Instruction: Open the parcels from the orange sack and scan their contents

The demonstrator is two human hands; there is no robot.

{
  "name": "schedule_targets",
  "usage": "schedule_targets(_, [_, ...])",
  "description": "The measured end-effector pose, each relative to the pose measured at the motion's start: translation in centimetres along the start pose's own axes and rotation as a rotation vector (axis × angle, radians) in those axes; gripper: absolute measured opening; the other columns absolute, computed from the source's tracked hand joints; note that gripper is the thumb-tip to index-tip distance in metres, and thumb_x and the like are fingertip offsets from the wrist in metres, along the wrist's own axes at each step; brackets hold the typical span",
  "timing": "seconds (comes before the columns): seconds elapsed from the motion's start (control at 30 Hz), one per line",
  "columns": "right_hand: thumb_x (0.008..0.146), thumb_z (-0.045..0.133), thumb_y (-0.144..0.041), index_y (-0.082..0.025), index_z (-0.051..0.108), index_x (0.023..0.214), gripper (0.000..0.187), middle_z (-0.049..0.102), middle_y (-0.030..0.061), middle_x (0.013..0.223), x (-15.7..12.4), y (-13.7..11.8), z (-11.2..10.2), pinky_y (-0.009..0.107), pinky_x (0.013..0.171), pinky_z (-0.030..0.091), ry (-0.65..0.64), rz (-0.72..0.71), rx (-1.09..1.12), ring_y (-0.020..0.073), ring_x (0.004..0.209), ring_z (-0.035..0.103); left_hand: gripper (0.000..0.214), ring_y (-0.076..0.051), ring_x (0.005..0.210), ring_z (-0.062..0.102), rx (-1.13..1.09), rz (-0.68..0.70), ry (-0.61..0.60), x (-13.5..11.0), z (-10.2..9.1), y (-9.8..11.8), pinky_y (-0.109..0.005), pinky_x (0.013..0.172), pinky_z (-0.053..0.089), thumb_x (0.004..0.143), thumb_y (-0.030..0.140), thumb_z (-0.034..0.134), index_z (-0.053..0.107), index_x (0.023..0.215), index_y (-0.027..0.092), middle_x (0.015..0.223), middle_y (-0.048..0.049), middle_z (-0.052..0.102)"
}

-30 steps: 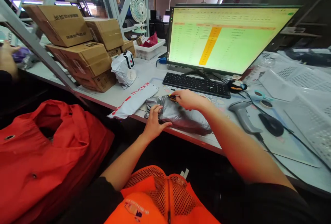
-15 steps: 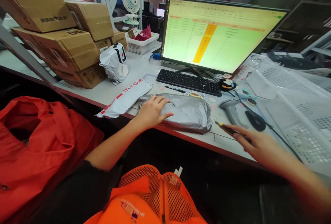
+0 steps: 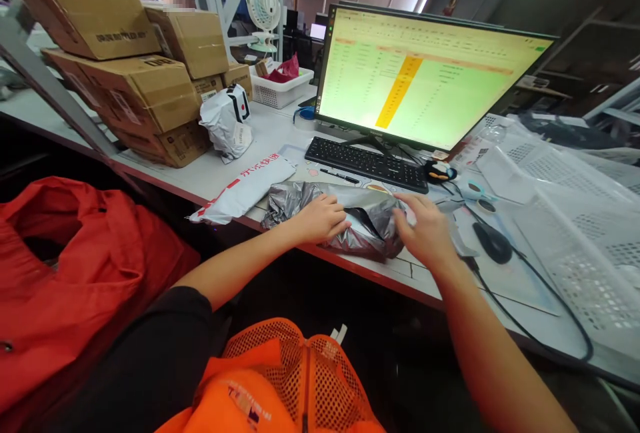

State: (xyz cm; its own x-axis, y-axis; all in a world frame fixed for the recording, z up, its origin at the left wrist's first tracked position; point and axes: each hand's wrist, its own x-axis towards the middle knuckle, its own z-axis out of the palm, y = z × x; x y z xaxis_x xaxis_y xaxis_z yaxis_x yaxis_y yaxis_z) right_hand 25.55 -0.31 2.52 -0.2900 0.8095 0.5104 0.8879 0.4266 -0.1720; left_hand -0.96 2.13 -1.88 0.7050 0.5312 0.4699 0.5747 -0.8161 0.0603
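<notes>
Along the near edge of the desk (image 3: 273,127), at twelve o'clock from the wearer: one silver-grey parcel (image 3: 373,200), lying flat. Long axis roughly parallel to that edge, from between nine and ten o'clock (crumpled end) to between three and four. Upper face slit near the right end; dark gap (image 3: 369,219), something pale showing beneath, identity unclear.

Left hand (image 3: 323,218): fingers half curled, laid over the parcel's top just on the nine o'clock side of the gap. Right hand (image 3: 425,229): thumb and fingers parted, tips against the film at the three o'clock end. Whether either hand pinches the film cannot be told.

Relative to the parcel: white mailer (image 3: 250,186) with red print, nine to ten o'clock; pen (image 3: 339,176), twelve; keyboard (image 3: 367,163), twelve to one, beyond the pen; mouse (image 3: 493,243), three.
</notes>
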Motion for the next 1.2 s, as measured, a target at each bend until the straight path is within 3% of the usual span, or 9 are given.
schedule_targets(0.17, [0.096,0.058,-0.030,-0.016,0.059,0.146,0.052,0.052,0.0187,0.153,5.7,-5.0,5.2,0.053,0.118,0.036,-0.338,-0.245,0.000,0.0344,0.141,0.047,0.042,-0.020,0.073,0.062,-0.033,0.031,0.131,-0.5,0.3,-0.1,-0.034,0.072,0.042,0.106,0.032,0.044,0.069,0.076,0.017,0.073,-0.0064,0.067])
schedule_targets(0.3, [0.104,0.052,-0.044,-0.020,0.051,0.154,0.055,0.064,0.0178,0.137,8.9,-6.8,8.3,0.044,0.105,0.043,-0.460,-0.221,-0.069,0.0318,0.125,0.059,0.045,-0.018,0.061,0.059,-0.026,0.091,0.261,-1.0,0.6,-0.4,-0.033,0.064,0.039,0.105,0.032,0.042,0.065,0.068,0.019,0.061,-0.0045,0.062])
schedule_targets(0.5, [0.109,0.034,-0.052,-0.023,0.076,0.112,0.051,0.074,0.0102,0.116,11.1,-7.5,9.4,0.032,0.077,0.040,-0.479,-0.113,-0.152,0.0256,0.105,0.066,0.045,-0.015,0.048,0.050,-0.031,0.091,0.429,-2.4,0.3,2.0,-0.033,0.055,0.030,0.102,0.030,0.047,0.054,0.058,0.021,0.049,-0.0003,0.053])
schedule_targets(0.67, [0.109,0.031,-0.057,-0.023,0.077,0.108,0.057,0.076,0.0113,0.111,11.3,-7.2,10.0,0.033,0.073,0.036,-0.483,-0.046,-0.157,0.0271,0.098,0.068,0.034,-0.014,0.057,0.056,-0.229,-0.321,0.400,-8.3,0.5,8.3,-0.030,0.058,0.036,0.101,0.029,0.051,0.057,0.069,0.019,0.061,-0.0009,0.060])
schedule_targets(0.8, [0.109,0.035,-0.055,-0.022,0.078,0.103,0.054,0.077,0.0109,0.108,11.2,-7.5,10.2,0.032,0.075,0.036,-0.463,-0.050,-0.121,0.0256,0.099,0.067,0.032,-0.014,0.065,0.060,-0.574,-0.780,0.419,-12.2,3.5,10.7,-0.026,0.064,0.043,0.103,0.033,0.047,0.063,0.078,0.019,0.070,-0.0017,0.065])
schedule_targets(0.9, [0.109,0.040,-0.047,-0.019,0.076,0.094,0.048,0.076,0.0103,0.103,10.0,-8.7,9.3,0.030,0.075,0.036,-0.448,-0.115,-0.067,0.0224,0.094,0.065,0.038,-0.017,0.069,0.063,-0.939,-1.058,0.546,-12.9,5.5,9.3,-0.028,0.067,0.047,0.097,0.052,0.053,0.066,0.086,0.018,0.075,-0.0036,0.067])
schedule_targets(1.0, [0.110,0.043,-0.042,-0.019,0.071,0.084,0.045,0.073,0.0073,0.089,6.2,-11.4,7.2,0.029,0.073,0.037,-0.455,-0.234,0.086,0.0186,0.081,0.062,0.067,-0.025,0.085,0.069,-1.511,-1.227,0.717,-13.3,5.2,7.3,-0.035,0.075,0.055,0.086,0.078,0.053,0.065,0.107,0.015,0.089,-0.0090,0.071])
schedule_targets(1.1, [0.110,0.044,-0.041,-0.019,0.066,0.076,0.045,0.066,0.0039,0.077,0.5,-14.6,5.0,0.028,0.069,0.037,-0.395,-0.428,0.284,0.0163,0.073,0.057,0.095,-0.032,0.110,0.067,-1.800,-1.044,0.655,-14.4,3.1,7.7,-0.041,0.092,0.055,0.071,0.086,0.069,0.057,0.134,0.015,0.114,-0.0140,0.071])
schedule_targets(1.2, [0.111,0.043,-0.035,-0.020,0.057,0.071,0.045,0.060,0.0023,0.071,-4.7,-16.6,3.2,0.028,0.063,0.036,-0.190,-0.397,0.328,0.0142,0.065,0.052,0.128,-0.036,0.128,0.058,-1.781,-0.841,0.412,-15.3,0.8,10.3,-0.043,0.107,0.049,0.053,0.066,0.095,0.034,0.156,0.019,0.138,-0.0174,0.060])
